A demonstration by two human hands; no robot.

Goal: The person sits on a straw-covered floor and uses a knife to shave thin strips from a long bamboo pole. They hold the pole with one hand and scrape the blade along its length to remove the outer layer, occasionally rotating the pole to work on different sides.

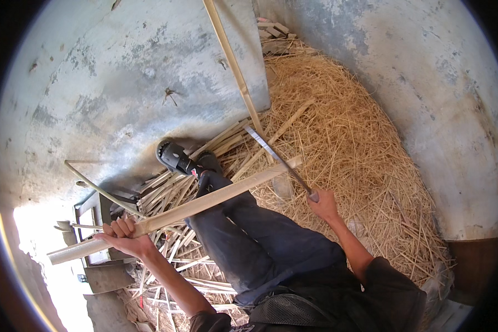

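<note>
My left hand (128, 239) is closed around a wide, pale split bamboo piece (205, 201). The piece slants across my thighs, its far end up and to the right. In my right hand (323, 205) is a long, narrow knife (290, 169), gripped at its lower end. Its blade points up and to the left and crosses the bamboo near the far end. Whether blade and bamboo touch, I cannot tell. Dark trousers (260, 232) cover my legs beneath the bamboo, and a dark shoe (174, 156) shows beyond it.
Straw-like shavings (348, 122) are heaped at the right, against a worn wall (426, 83). A long bamboo pole (235, 66) leans beside another wall (105, 72). Many split strips (159, 192) lie around my feet. A dark-framed object (97, 213) stands at the left, near a bright opening.
</note>
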